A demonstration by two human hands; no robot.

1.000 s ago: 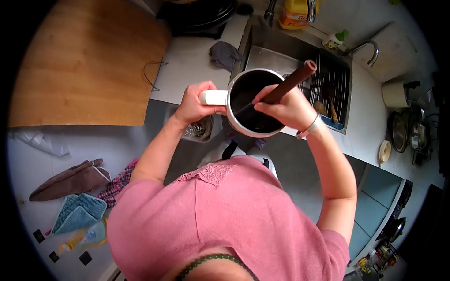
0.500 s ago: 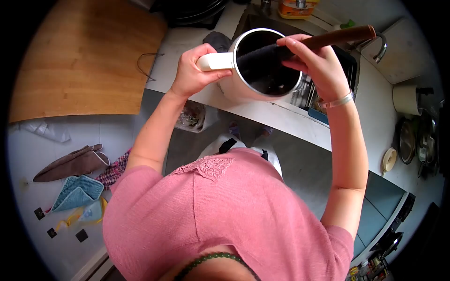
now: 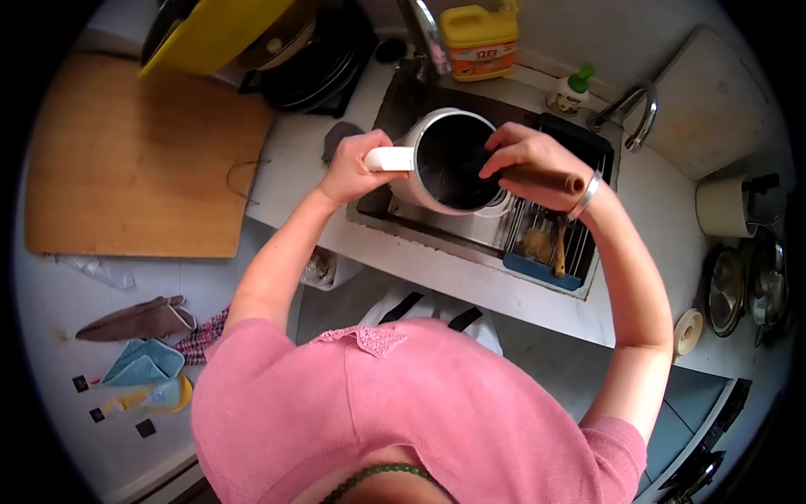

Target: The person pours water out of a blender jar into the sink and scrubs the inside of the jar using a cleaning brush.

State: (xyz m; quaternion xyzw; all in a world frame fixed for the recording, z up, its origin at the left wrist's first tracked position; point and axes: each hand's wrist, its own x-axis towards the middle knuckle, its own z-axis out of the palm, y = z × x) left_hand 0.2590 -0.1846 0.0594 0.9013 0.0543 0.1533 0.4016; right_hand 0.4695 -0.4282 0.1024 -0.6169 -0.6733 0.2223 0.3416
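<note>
A white pot (image 3: 405, 189) with a dark inside is tilted over the sink (image 3: 445, 231), its mouth facing up toward me. My left hand (image 3: 357, 168) is closed round its white handle (image 3: 390, 159). At the pot's right rim my right hand (image 3: 537, 168) grips a tool by its brown handle (image 3: 544, 179), which points to the right. The tool's dark end reaches into the pot and cannot be told apart from the dark interior.
Right of the pot, a drying rack (image 3: 546, 244) holds a brush. A yellow jug (image 3: 480, 42), a green-capped bottle (image 3: 571, 91) and a faucet (image 3: 642, 118) stand behind. Dark pans (image 3: 311, 76), a grey cloth (image 3: 338, 140) and a wooden board (image 3: 143, 160) are leftward.
The pot and both hands have moved from the counter's front edge to over the sink. The brown handle has swung from pointing up and right to pointing right, lower down.
</note>
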